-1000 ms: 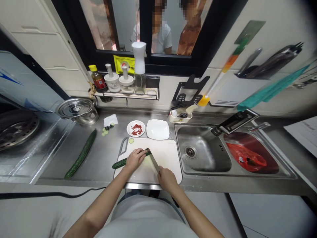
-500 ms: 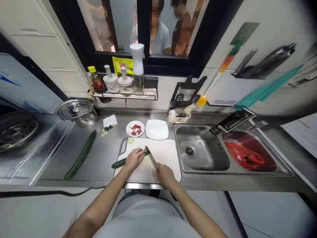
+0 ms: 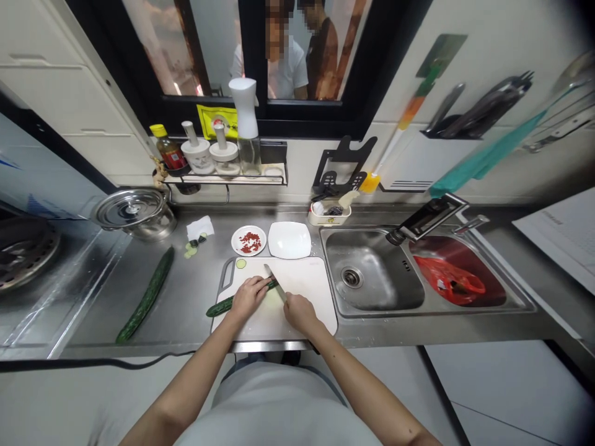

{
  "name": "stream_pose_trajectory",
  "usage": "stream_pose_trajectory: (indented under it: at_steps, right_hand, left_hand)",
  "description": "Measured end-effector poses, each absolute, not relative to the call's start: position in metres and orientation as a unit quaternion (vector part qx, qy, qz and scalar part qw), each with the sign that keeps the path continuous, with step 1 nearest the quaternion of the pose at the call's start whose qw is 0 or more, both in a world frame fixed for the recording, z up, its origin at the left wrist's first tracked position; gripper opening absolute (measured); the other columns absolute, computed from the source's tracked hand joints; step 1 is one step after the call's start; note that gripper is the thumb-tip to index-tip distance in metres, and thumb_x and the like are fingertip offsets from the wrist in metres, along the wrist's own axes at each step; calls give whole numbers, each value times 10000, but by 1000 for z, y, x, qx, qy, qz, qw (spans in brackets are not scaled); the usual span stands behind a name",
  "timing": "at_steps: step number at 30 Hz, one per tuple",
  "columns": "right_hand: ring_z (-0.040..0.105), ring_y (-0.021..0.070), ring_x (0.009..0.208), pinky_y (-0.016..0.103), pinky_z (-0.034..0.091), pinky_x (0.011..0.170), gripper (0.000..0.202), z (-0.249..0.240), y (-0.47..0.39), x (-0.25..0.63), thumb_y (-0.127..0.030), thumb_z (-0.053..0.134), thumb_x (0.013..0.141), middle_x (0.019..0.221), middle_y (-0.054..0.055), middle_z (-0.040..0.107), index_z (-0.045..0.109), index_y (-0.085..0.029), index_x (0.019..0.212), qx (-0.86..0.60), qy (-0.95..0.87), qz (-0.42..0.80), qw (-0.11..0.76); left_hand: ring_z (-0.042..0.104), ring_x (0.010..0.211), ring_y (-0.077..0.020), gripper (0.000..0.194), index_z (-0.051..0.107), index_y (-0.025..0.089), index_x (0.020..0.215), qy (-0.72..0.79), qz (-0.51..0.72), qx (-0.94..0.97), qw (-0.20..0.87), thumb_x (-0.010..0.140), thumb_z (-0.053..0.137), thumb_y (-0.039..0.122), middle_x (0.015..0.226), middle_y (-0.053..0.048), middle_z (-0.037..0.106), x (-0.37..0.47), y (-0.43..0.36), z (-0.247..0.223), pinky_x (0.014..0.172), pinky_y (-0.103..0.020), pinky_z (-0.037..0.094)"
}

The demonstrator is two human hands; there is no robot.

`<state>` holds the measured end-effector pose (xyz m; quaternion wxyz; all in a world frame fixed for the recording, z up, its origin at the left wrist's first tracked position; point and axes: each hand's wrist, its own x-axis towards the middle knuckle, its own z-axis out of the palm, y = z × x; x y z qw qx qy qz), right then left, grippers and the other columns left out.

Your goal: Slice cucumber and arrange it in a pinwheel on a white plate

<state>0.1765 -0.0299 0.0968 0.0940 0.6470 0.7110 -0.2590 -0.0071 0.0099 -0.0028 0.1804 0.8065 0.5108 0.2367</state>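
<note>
My left hand [image 3: 250, 297] is closed over a cucumber [image 3: 220, 307] that lies slantwise on the white cutting board [image 3: 302, 316]. Its fingertips are near the cucumber's cut end. In my right hand [image 3: 300, 313] is a knife [image 3: 277, 284], with the blade pointing away from me at that end. The handle is hidden in my fist. One pale green cucumber slice [image 3: 240, 264] lies at the board's upper left. Beyond the board stand a small plate [image 3: 236, 246] with chopped red pieces [image 3: 250, 241] and a white square plate [image 3: 289, 240].
A whole cucumber [image 3: 146, 297] lies on the steel counter at left, near a lidded pot [image 3: 134, 214] and cucumber scraps [image 3: 190, 249]. To the right is a double sink [image 3: 372, 272] with a red plastic bag [image 3: 449, 282]. Seasoning jars [image 3: 225, 161] stand on a rack. Two people show in the window.
The camera view has shifted slightly. The knife blade has changed its angle a little at the cucumber's end. Both hands keep their holds.
</note>
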Motion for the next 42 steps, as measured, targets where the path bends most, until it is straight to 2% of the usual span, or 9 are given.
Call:
stream_pose_trajectory:
  at_steps: [6, 12, 30, 37, 42]
  right_hand:
    - [637, 224, 963, 290, 430, 768, 324, 104, -44, 185, -127, 377, 882, 1010, 152, 686, 605, -126, 1112, 646, 702, -276, 117]
    - [641, 227, 953, 287, 425, 742, 323, 112, -54, 190, -128, 370, 883, 981, 143, 692, 609, -132, 1101, 649, 691, -287, 139]
    - [640, 227, 955, 297, 435, 771, 333, 90, -31, 173, -110, 348, 884, 1001, 153, 685, 613, -109, 1086, 650, 713, -246, 92]
    - [640, 231, 976, 291, 433, 756, 326, 100, -50, 184, -126, 366, 886, 996, 147, 691, 612, -135, 1101, 653, 696, -264, 136]
    - [636, 229, 979, 293, 429, 761, 326, 103, -51, 186, -124, 375, 882, 1009, 152, 688, 612, -135, 1105, 655, 693, -268, 136]
  left_hand:
    - [570, 951, -181, 309, 627, 278, 1195, 514, 242, 802, 185, 930, 470, 301, 1034, -41, 640, -5, 8, 3, 850, -314, 478]
    - [567, 956, -202, 311, 640, 226, 1180, 514, 242, 800, 193, 941, 454, 297, 1052, -62, 642, -4, 7, 8, 851, -321, 468]
    - [579, 936, -180, 304, 637, 279, 1179, 515, 245, 800, 188, 926, 469, 303, 1010, -42, 641, -5, 9, 0, 835, -306, 476]
    - [577, 947, -181, 294, 638, 277, 1172, 517, 248, 798, 186, 926, 478, 292, 1028, -40, 644, -4, 8, 2, 835, -303, 475]
    - [575, 946, -180, 293, 638, 275, 1170, 518, 246, 796, 192, 929, 473, 293, 1036, -38, 644, -4, 8, 3, 845, -305, 470]
